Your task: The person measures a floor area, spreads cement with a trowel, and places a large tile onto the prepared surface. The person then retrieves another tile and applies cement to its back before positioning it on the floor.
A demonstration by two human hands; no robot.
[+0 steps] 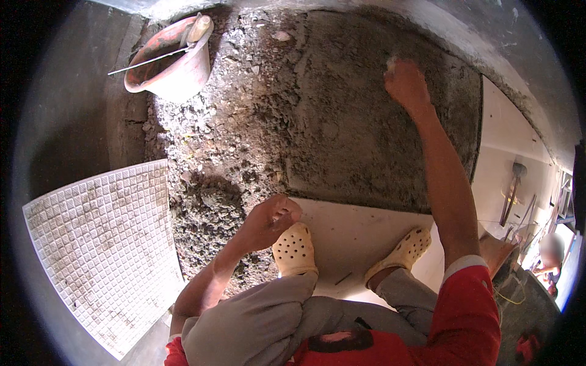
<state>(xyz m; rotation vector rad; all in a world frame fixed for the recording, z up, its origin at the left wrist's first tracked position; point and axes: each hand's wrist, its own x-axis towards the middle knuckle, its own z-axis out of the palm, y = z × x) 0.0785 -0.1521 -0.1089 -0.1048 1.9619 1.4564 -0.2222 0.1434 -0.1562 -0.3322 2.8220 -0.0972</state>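
Note:
My right hand (408,87) is stretched out over the far part of a dark grey mortar bed (366,134). Its fingers are closed, and a small pale bit shows at their tips; I cannot make out what it is. My left hand (268,222) is curled into a loose fist beside my left yellow clog (294,250), with nothing visible in it. Both clogs stand on a pale smooth tile (336,244) that borders the mortar's near edge.
Rubble (244,110) runs left of the mortar. At the far left stands a bucket (189,76) with a wooden-handled trowel (198,29) across its rim. A tile (110,244) shows its gridded, mortar-stained back. A mallet (517,174) lies at right; a person (549,262) is beyond.

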